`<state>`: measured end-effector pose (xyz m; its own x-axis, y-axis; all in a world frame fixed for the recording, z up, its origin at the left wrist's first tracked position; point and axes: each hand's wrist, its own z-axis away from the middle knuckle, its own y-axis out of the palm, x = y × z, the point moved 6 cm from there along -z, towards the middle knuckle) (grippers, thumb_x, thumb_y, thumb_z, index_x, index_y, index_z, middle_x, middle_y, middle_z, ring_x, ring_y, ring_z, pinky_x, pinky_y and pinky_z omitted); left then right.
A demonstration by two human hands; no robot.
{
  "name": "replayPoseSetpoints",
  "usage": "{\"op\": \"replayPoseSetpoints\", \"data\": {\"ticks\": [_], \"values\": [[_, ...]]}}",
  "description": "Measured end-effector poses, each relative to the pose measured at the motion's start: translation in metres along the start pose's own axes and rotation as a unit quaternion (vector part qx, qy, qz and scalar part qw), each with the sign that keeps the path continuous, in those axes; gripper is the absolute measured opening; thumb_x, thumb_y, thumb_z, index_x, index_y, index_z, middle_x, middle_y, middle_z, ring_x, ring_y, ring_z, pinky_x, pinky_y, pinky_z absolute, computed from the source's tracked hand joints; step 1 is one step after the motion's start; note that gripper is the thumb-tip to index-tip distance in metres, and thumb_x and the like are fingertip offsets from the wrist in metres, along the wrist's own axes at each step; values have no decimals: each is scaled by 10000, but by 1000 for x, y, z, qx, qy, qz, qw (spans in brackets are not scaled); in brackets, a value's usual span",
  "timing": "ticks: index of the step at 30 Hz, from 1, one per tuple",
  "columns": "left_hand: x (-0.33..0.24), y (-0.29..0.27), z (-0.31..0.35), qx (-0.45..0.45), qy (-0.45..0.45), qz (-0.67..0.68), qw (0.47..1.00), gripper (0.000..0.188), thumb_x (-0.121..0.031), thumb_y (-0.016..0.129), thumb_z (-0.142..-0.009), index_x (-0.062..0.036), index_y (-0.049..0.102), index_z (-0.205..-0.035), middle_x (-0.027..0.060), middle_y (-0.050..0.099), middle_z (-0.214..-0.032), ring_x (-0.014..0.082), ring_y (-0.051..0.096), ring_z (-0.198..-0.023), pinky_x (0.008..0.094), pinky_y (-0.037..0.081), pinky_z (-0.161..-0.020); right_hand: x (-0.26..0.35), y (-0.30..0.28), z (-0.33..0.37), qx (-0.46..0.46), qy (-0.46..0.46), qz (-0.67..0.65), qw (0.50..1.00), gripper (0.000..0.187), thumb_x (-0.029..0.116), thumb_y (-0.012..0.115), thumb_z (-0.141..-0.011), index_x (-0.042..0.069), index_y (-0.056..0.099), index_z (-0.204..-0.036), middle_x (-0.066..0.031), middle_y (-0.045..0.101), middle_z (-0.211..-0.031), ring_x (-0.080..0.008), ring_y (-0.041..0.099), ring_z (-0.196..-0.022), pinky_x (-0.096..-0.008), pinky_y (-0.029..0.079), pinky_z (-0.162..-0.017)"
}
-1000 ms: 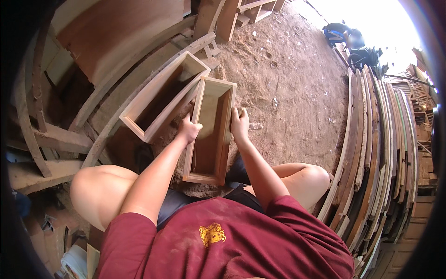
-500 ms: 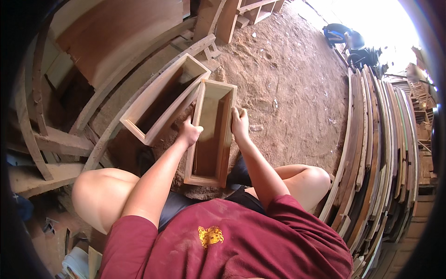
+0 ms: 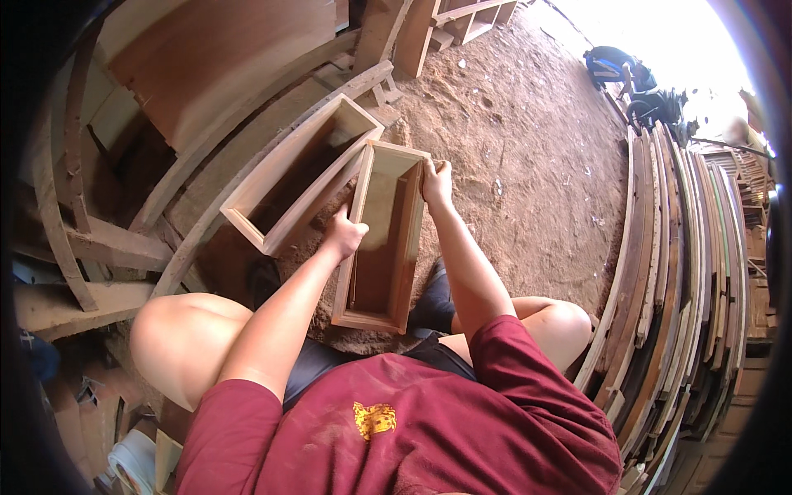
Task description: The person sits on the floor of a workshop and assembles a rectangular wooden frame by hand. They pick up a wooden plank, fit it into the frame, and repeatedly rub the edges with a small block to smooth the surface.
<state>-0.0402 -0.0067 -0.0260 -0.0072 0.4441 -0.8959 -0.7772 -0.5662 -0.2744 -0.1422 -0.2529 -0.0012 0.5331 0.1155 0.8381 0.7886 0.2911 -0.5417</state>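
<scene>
The wooden box (image 3: 398, 239) is right of the second box (image 3: 311, 206). The left hand (image 3: 345, 234) clasps the side nearest the second box, thumb over the edge, other fingers mostly hidden; the right hand (image 3: 437, 183) curls onto the opposite side, apparently steadying both.

1. Floor (image 3: 528, 165): bare brown dirt, uneven, pale scraps scattered over it.
2. Light: strong daylight, blown out white at upper right; left side in shadow.
3. Right: long stack of boards (image 3: 660, 297), mixed browns plus one greenish edge, bent by the lens.
4. Left: timber framework (image 3: 115, 247), with a reddish-brown panel (image 3: 223, 66) behind it.
5. Top: wooden unit with open compartments (image 3: 474, 18), cut off by the frame.
6. Upper right: dark wheeled vehicle (image 3: 615, 66), blue patch, type unclear.
</scene>
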Motion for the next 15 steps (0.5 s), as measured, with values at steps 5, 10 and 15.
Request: {"op": "replayPoseSetpoints", "data": {"ticks": [5,10,15], "values": [[6,-9,2,-47,16,-17,999,731,-222,601,-681,148,461,-1296,320,615,-1170,384,597,-1134,381,462,-992,-17,12,16,25,27,-60,997,443,395,549,-958,-1,470,-1142,-170,587,-1023,-243,554,-922,-385,448,-835],[22,-1,-8,-25,10,-10,1000,757,-228,605,-684,148,440,-1320,335,599,-1189,396,573,-1172,383,443,-1017,0,14,-13,23,15,-60,998,437,391,553,-957,-10,462,-1105,-177,582,-975,-256,555,-878,-403,456,-796],[23,-8,-4,-55,19,-11,998,762,-226,602,-686,153,433,-1324,347,589,-1196,405,565,-1179,391,443,-1018,20,22,-8,39,32,-85,995,441,401,564,-955,-8,465,-1089,-172,574,-948,-257,549,-856,-400,454,-804]]}}
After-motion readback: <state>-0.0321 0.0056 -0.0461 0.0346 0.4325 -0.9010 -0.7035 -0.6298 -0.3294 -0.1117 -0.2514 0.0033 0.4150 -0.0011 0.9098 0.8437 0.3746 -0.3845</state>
